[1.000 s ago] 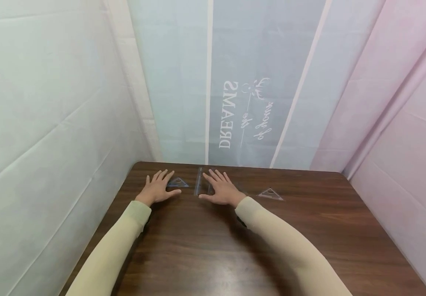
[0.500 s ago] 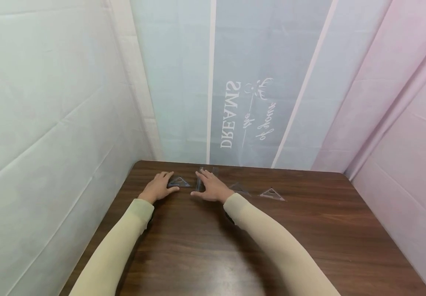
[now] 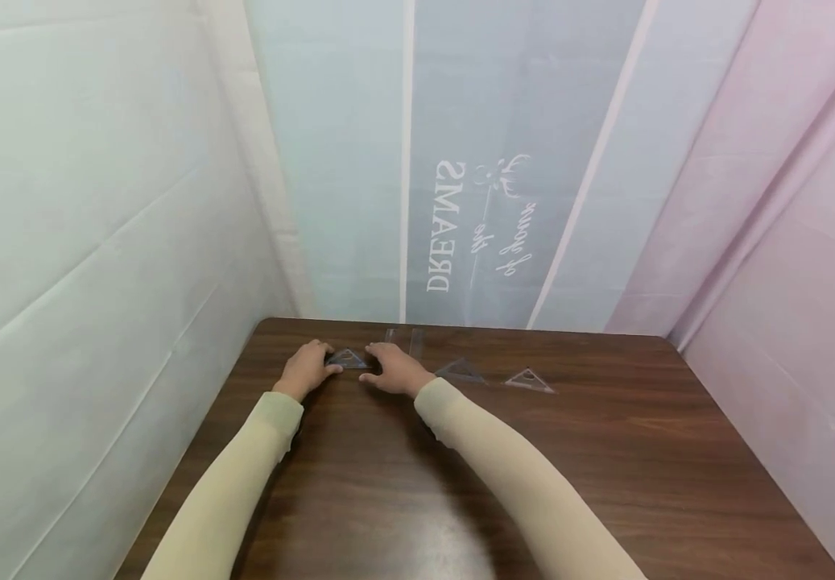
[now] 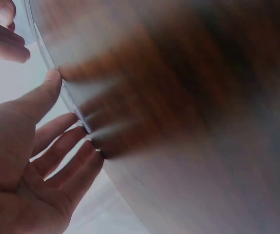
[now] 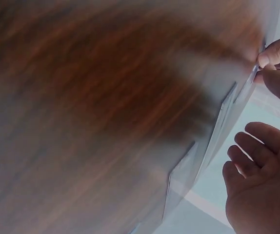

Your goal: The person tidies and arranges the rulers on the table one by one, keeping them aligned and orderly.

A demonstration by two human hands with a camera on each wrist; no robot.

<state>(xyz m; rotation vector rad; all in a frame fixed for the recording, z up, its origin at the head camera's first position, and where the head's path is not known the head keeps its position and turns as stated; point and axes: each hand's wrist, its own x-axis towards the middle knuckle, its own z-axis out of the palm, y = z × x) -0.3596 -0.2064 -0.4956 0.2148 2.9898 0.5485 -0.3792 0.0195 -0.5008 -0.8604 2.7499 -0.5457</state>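
Observation:
A clear triangular set square (image 3: 348, 359) with a round cut-out lies near the table's far edge, between my two hands. My left hand (image 3: 304, 369) is at its left corner, thumb and fingertips bent in about it; the left wrist view has the thumb (image 4: 53, 80) and fingers down at its thin edge. My right hand (image 3: 397, 372) hovers close to its right corner, fingers loosely bent and partly over a clear ruler (image 3: 390, 334). In the right wrist view those fingers (image 5: 257, 148) hold nothing, and the right thumb is near the left hand (image 5: 279, 51).
Right of my right hand lie a second clear ruler (image 3: 417, 341) and a second set square (image 3: 464, 371). Farther right is a third set square (image 3: 530, 380). The brown wooden table (image 3: 605, 467) meets a curtain (image 3: 345, 201) at its far edge.
My right hand has moved left, off the second ruler and set square, across the first ruler, toward the left set square. The left hand's spread fingers have drawn in around that set square's corner.

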